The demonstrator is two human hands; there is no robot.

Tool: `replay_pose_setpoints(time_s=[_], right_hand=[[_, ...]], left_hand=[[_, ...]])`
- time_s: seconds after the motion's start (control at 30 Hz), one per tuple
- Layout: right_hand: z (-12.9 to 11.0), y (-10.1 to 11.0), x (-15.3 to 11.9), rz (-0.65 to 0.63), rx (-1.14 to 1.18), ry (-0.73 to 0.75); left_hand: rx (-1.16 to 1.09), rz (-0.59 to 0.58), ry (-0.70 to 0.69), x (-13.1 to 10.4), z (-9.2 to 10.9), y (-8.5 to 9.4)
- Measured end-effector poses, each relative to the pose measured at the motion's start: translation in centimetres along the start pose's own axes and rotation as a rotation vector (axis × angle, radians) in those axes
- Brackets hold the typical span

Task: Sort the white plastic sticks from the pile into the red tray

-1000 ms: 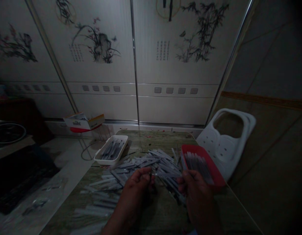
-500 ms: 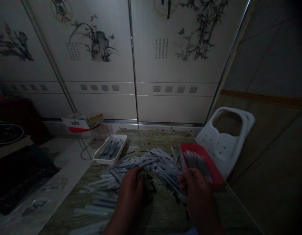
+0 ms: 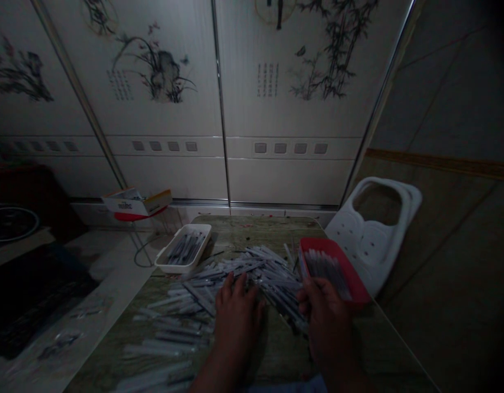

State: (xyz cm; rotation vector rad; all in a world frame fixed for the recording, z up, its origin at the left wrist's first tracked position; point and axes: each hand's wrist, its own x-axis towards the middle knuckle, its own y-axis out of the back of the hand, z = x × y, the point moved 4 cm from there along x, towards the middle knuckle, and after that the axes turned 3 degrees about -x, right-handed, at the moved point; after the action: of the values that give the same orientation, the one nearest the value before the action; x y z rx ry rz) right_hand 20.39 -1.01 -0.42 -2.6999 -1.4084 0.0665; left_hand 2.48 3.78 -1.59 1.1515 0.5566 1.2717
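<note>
Lying around left hand (image 3: pixel 238 310), slender tubes (image 3: pixel 272 271)

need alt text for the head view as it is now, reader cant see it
A person's left hand is spread over a heap of slim, pale tubes on a dimly lit table, with the right hand curled near a red tub holding more tubes. A white tray, also holding tubes, sits at the table's far left.

Dim, murky light — pale doors (image 3: pixel 170 121) brightest, the far right edge nearly black.
</note>
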Motion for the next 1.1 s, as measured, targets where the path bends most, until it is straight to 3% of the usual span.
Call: replay_pose_setpoints(time_s=[0.33,0.43,0.57,0.7,0.77,0.87,1.1], right_hand=[[-0.3,-0.1,-0.2,-0.006,0.045,-0.004],[-0.4,0.0,-0.3,-0.003,0.031,-0.005],[-0.4,0.0,-0.2,0.001,0.02,-0.003],[-0.2,0.1,-0.1,-0.002,0.007,-0.011],[0.0,0.1,-0.1,-0.016,-0.001,-0.018],[0.0,-0.1,-0.2,-0.031,-0.008,-0.015],[-0.2,-0.1,-0.5,-0.016,-0.082,-0.018]], left_hand=[[-0.124,-0.097,-0.093,0.2,1.0,0.5],[-0.254,-0.05,-0.074,0.1,0.6,0.6],[-0.729,0.112,0.086,0.0,-0.7,1.2],[-1.391,0.086,0.432,0.0,-1.8,0.5],[-1.597,0.074,0.547,0.0,-2.0,0.2],[-1.719,0.073,0.595,0.1,-2.2,0.0],[-1.761,0.031,0.564,0.1,-2.3,0.1]])
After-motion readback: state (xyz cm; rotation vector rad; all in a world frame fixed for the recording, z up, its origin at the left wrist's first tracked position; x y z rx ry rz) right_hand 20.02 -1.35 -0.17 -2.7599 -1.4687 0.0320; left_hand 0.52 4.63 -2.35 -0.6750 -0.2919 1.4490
